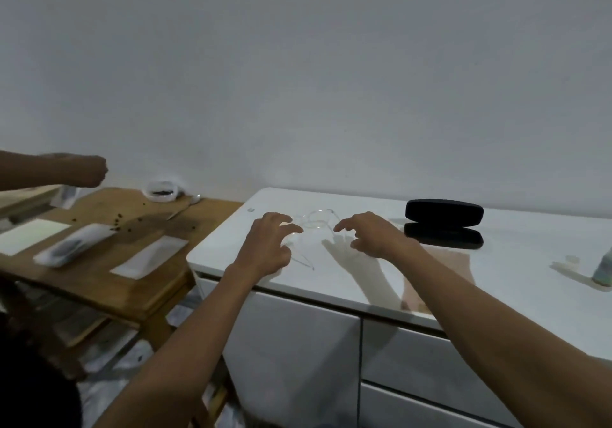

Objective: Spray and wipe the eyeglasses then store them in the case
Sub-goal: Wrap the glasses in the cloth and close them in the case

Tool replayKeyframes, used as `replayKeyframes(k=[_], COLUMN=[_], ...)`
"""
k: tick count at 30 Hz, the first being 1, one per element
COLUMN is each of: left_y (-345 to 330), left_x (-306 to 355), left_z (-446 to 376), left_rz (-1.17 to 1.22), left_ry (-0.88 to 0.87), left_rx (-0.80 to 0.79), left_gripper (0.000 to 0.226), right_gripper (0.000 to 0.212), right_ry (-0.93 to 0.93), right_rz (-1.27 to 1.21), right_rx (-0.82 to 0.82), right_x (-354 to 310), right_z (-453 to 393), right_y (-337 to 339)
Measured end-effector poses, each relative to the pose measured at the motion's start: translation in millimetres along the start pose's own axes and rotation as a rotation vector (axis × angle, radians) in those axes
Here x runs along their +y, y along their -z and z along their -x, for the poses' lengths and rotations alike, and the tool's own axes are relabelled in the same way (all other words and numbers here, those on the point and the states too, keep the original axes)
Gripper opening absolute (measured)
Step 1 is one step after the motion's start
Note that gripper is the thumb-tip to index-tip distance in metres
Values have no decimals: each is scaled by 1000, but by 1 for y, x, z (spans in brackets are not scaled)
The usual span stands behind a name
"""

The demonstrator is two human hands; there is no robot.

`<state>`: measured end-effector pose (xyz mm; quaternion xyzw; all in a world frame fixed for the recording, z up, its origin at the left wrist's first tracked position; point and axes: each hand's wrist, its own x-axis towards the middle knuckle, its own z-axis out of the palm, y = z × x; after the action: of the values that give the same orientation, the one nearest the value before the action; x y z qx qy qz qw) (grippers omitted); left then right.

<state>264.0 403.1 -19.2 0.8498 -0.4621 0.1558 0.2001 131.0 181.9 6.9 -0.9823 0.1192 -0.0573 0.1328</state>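
Eyeglasses [314, 220] between spread hands [323, 242]

a glossy white cabinet top [496, 262] mirrors a smooth, matt black case [444, 213]. clear, thin-framed eyeglasses [314, 220] look like transparent plastic. beside it, a bare wooden table [99, 281] holds flat white paper sheets [29, 235].

Both bare forearms extended forward, converging. Left hand [268, 245] palm down, fingers spread and curled, thumb apart from index. Right hand [371, 235] palm down, index extended leftward, other fingers bent. Neither grasps anything.
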Motion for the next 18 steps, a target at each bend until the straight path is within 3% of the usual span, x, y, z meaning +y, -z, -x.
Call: replayKeyframes(k=[7,12,18], left_y=[-15,-19,-12], left_x=[-13,-17,7], left_z=[0,-1,-20], left_rz=[-72,-108,45], left_ry=[61,48,163], left_rx=[78,208,347], left_gripper=[9,12,14], right_gripper=[38,26,16], right_ry=[-13,-1,8], right_rz=[-19,-99,-228], right_rx=[133,281,602], right_x=[13,17,16], right_z=[-13,-16,-6], right_y=[-25,-34,-17])
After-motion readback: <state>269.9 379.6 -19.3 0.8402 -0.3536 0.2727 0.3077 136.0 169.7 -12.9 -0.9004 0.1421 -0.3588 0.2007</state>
